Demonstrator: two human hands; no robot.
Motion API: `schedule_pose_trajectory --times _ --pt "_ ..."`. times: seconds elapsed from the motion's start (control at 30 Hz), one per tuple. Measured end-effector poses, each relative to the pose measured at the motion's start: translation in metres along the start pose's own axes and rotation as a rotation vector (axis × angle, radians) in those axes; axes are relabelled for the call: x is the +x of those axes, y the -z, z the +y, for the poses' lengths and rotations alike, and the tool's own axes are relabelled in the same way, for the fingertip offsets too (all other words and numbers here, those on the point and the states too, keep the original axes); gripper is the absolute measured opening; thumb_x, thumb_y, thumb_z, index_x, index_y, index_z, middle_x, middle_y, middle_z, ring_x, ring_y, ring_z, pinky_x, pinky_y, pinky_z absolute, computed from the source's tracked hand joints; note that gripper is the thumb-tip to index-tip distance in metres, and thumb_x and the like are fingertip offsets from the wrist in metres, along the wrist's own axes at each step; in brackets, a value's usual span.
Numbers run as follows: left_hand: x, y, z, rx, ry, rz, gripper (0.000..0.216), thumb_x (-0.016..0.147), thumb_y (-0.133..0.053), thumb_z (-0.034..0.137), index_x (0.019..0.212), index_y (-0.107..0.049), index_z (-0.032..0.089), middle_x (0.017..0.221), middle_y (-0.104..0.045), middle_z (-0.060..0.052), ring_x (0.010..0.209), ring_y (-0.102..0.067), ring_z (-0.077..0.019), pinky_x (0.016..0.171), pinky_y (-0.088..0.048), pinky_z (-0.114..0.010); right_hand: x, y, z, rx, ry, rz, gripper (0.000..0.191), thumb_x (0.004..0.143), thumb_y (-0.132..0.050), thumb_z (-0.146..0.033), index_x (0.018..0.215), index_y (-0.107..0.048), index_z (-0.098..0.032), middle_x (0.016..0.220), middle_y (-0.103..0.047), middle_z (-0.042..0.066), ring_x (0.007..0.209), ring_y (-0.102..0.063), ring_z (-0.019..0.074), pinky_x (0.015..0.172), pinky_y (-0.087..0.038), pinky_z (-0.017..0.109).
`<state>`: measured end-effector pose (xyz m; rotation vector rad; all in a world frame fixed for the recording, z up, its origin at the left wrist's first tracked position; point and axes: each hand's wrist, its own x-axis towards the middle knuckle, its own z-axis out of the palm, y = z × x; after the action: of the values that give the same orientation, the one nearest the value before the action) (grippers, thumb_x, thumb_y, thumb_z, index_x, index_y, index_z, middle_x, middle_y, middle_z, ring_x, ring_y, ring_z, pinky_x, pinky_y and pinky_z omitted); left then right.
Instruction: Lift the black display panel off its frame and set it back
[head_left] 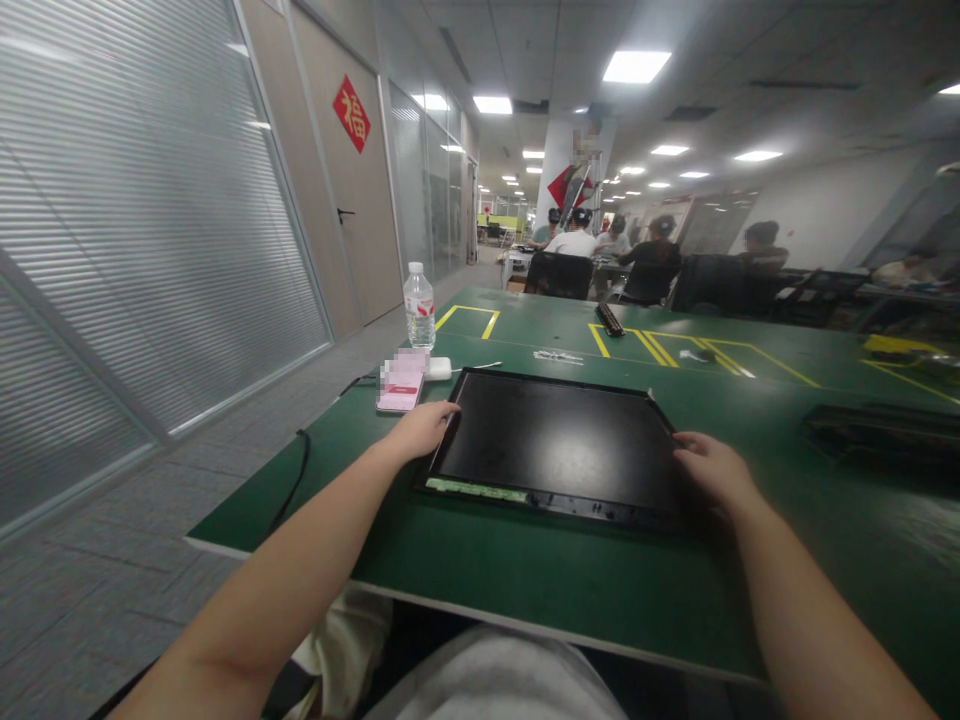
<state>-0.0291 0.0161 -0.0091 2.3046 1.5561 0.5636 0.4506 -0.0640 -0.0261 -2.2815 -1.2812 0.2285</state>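
Observation:
A flat black display panel [555, 440] lies face up on the green table [480, 560] in front of me. My left hand [421, 428] rests on the panel's left edge, fingers curled over the frame. On the right edge sits my right hand [714, 468], its fingers likewise closed on the frame. A pale strip runs along the panel's near left edge.
A phone [400, 384], a white charger [439, 368] and a water bottle [419, 306] stand left of the panel. A black bar [609, 318] lies farther back, another dark panel [885, 432] at right. A cable [296, 475] hangs off the left edge. Several people sit at far desks.

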Motion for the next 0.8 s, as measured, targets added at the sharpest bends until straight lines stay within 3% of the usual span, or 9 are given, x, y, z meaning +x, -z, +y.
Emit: schedule_pose_trajectory --times 0.13,0.37,0.6,0.8 --pt "-0.002 -0.001 0.002 -0.112 0.053 0.066 0.050 0.079 -0.050 0.008 0.121 -0.072 0.024 0.124 -0.072 -0.006 0.115 -0.066 -0.0290 0.101 -0.048 -0.038 0.002 -0.003 0.004 -0.017 0.011 0.014 0.040 0.077 -0.061 -0.032 0.113 -0.076 -0.024 0.104 -0.074 0.009 0.091 -0.068 0.0255 0.076 -0.049 0.034" --pt "-0.001 0.005 0.009 -0.516 0.125 0.203 0.052 0.072 -0.056 0.004 0.118 -0.074 0.023 0.113 -0.075 -0.006 0.107 -0.068 -0.0282 0.098 -0.051 -0.040 0.002 -0.003 0.005 -0.002 0.026 0.038 0.034 0.076 -0.062 -0.032 0.105 -0.078 -0.023 0.102 -0.075 0.009 0.090 -0.068 0.0251 0.074 -0.049 0.033" --pt "-0.001 0.003 0.019 -0.985 0.278 0.183 0.041 0.066 -0.064 0.004 0.104 -0.074 0.018 0.115 -0.075 -0.008 0.097 -0.071 -0.0242 0.076 -0.058 -0.031 0.002 -0.002 0.006 0.000 0.008 -0.006 0.039 0.077 -0.060 -0.031 0.111 -0.076 -0.021 0.108 -0.074 0.011 0.095 -0.068 0.0268 0.078 -0.050 0.035" --pt "0.000 0.005 0.028 -1.138 0.455 0.228 0.035 0.065 -0.067 -0.002 0.095 -0.072 0.016 0.104 -0.077 -0.008 0.073 -0.072 -0.0179 0.061 -0.058 -0.026 0.002 -0.003 0.006 -0.026 0.010 -0.043 0.040 0.079 -0.058 -0.031 0.113 -0.076 -0.018 0.113 -0.074 0.012 0.104 -0.068 0.0295 0.087 -0.051 0.037"
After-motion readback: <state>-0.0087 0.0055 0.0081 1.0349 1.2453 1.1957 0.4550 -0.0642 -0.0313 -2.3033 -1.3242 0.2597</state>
